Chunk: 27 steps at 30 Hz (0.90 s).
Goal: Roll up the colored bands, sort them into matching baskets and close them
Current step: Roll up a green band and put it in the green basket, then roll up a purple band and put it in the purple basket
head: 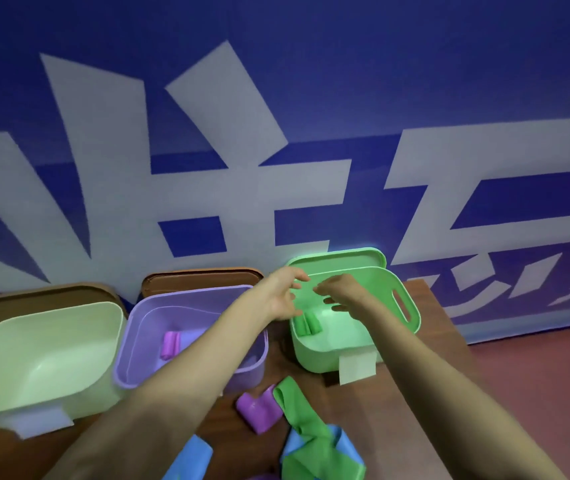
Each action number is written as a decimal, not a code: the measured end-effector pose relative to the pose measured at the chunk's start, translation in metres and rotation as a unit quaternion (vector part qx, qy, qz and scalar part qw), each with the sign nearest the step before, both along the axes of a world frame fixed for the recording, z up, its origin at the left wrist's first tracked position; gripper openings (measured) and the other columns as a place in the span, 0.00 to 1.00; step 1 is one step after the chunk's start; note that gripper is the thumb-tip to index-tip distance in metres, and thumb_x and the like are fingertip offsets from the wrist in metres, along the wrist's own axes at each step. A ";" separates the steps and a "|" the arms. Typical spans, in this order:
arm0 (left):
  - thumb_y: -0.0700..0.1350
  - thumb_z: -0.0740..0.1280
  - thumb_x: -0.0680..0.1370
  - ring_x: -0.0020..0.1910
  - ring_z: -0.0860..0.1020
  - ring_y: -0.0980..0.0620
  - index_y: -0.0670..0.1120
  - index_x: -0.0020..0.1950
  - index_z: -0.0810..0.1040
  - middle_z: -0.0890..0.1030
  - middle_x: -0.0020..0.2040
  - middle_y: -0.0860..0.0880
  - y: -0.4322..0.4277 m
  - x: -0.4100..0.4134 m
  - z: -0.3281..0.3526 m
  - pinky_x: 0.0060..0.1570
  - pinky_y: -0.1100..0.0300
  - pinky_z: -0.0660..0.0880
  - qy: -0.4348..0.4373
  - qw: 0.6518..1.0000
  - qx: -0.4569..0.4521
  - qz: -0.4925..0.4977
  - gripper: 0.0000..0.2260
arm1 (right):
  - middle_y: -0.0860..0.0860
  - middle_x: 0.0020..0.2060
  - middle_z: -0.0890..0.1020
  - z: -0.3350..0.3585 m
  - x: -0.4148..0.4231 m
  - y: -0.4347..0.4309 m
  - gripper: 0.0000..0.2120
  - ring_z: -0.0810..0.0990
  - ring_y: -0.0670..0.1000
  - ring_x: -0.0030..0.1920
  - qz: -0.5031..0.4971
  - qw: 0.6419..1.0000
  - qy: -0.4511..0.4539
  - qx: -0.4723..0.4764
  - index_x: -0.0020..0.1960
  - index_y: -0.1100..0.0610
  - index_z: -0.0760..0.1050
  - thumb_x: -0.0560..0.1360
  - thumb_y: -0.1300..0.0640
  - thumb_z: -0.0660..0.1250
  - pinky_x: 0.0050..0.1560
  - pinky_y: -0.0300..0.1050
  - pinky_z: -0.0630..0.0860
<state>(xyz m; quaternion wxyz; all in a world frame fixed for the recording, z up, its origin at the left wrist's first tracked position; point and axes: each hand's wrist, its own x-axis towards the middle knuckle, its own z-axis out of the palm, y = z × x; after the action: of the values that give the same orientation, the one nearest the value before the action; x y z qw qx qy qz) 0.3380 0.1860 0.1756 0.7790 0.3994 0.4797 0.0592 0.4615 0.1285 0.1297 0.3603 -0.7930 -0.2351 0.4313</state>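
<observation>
Nearest the viewer, a loose green band [311, 441] lay on the table [373, 410] between the forearms, its length running away toward the green basket [411, 306]. Over that basket the left hand [282, 296] and right hand [340, 292] hovered close together, fingers loose, holding nothing. A rolled green band [307, 325] lay inside, just beneath the left hand.

Rolled green band [307, 325] lies inside open green basket [314, 358].
</observation>
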 end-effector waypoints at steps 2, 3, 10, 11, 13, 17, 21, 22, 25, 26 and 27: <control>0.40 0.61 0.78 0.61 0.72 0.47 0.40 0.58 0.74 0.70 0.64 0.39 -0.009 -0.037 0.021 0.62 0.51 0.68 -0.049 0.998 0.025 0.018 0.10 | 0.54 0.47 0.79 0.029 -0.025 -0.016 0.12 0.76 0.51 0.48 0.003 0.997 -0.011 0.077 0.57 0.64 0.77 0.76 0.59 0.68 0.45 0.43 0.71; 0.39 0.60 0.78 0.59 0.73 0.47 0.41 0.54 0.75 0.71 0.62 0.39 -0.014 -0.059 0.028 0.60 0.52 0.69 -0.064 0.996 0.043 0.044 0.07 | 0.53 0.47 0.79 0.041 -0.041 -0.025 0.12 0.76 0.50 0.48 0.007 0.994 -0.019 0.112 0.57 0.63 0.77 0.76 0.59 0.68 0.43 0.41 0.71; 0.37 0.60 0.80 0.58 0.75 0.46 0.42 0.59 0.76 0.77 0.52 0.46 -0.038 -0.213 0.006 0.52 0.56 0.74 -0.057 0.963 0.186 0.185 0.10 | 0.47 0.47 0.82 0.032 -0.170 -0.071 0.08 0.78 0.39 0.45 0.063 0.943 -0.037 0.323 0.50 0.53 0.77 0.74 0.63 0.70 0.51 0.35 0.75; 0.37 0.60 0.80 0.56 0.76 0.47 0.43 0.56 0.76 0.77 0.53 0.45 -0.044 -0.230 -0.004 0.50 0.57 0.74 -0.048 0.961 0.195 0.192 0.08 | 0.46 0.47 0.81 0.021 -0.187 -0.075 0.09 0.78 0.37 0.44 0.072 0.942 -0.039 0.326 0.51 0.53 0.76 0.74 0.63 0.70 0.50 0.33 0.74; 0.36 0.60 0.79 0.51 0.77 0.49 0.44 0.51 0.77 0.79 0.53 0.44 -0.057 -0.258 -0.027 0.50 0.58 0.73 -0.024 0.958 0.207 0.195 0.07 | 0.45 0.47 0.81 -0.003 -0.216 -0.079 0.12 0.78 0.34 0.42 0.087 0.945 -0.038 0.314 0.54 0.52 0.75 0.74 0.63 0.70 0.49 0.32 0.73; 0.31 0.61 0.78 0.34 0.78 0.63 0.43 0.46 0.75 0.81 0.30 0.55 -0.079 -0.295 -0.090 0.38 0.72 0.71 0.016 0.941 0.284 0.181 0.09 | 0.47 0.51 0.80 -0.063 -0.258 -0.079 0.15 0.78 0.36 0.45 0.133 0.952 -0.046 0.271 0.58 0.53 0.73 0.74 0.63 0.71 0.48 0.29 0.73; 0.40 0.68 0.72 0.46 0.77 0.57 0.52 0.42 0.74 0.79 0.43 0.58 -0.102 -0.305 -0.160 0.48 0.72 0.69 0.076 0.895 0.423 0.122 0.07 | 0.49 0.54 0.79 -0.128 -0.272 -0.092 0.17 0.78 0.47 0.55 0.213 0.943 -0.134 0.219 0.60 0.55 0.75 0.72 0.54 0.71 0.58 0.33 0.70; 0.46 0.68 0.70 0.48 0.75 0.57 0.53 0.43 0.75 0.78 0.45 0.58 -0.109 -0.306 -0.176 0.51 0.72 0.67 0.096 0.875 0.470 0.068 0.04 | 0.51 0.54 0.79 -0.144 -0.271 -0.100 0.19 0.77 0.49 0.56 0.249 0.931 -0.178 0.199 0.60 0.57 0.76 0.71 0.51 0.69 0.59 0.32 0.67; 0.64 0.62 0.68 0.56 0.71 0.58 0.52 0.52 0.79 0.78 0.54 0.55 -0.126 -0.309 -0.210 0.57 0.69 0.60 0.140 0.772 0.602 -0.148 0.21 | 0.55 0.58 0.77 -0.175 -0.264 -0.129 0.22 0.73 0.53 0.61 0.295 0.905 -0.256 0.170 0.62 0.59 0.76 0.70 0.53 0.67 0.63 0.29 0.58; 0.68 0.60 0.66 0.59 0.69 0.58 0.54 0.56 0.78 0.76 0.58 0.56 -0.128 -0.311 -0.215 0.59 0.68 0.57 0.146 0.746 0.617 -0.202 0.26 | 0.55 0.61 0.75 -0.182 -0.262 -0.140 0.21 0.71 0.52 0.63 0.302 0.893 -0.279 0.182 0.63 0.59 0.75 0.71 0.53 0.66 0.66 0.28 0.55; 0.71 0.59 0.64 0.62 0.66 0.58 0.56 0.58 0.77 0.72 0.61 0.57 -0.129 -0.313 -0.222 0.60 0.69 0.54 0.148 0.738 0.616 -0.230 0.29 | 0.55 0.62 0.75 -0.187 -0.259 -0.150 0.21 0.69 0.50 0.65 0.309 0.881 -0.300 0.195 0.63 0.59 0.76 0.73 0.51 0.65 0.67 0.28 0.53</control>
<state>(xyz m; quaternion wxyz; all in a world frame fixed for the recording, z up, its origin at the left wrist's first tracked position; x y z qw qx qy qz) 0.0251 0.0575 -0.0459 0.2720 0.8942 0.3407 0.1013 0.2025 -0.0213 -0.0570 0.2679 -0.6853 -0.6445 0.2080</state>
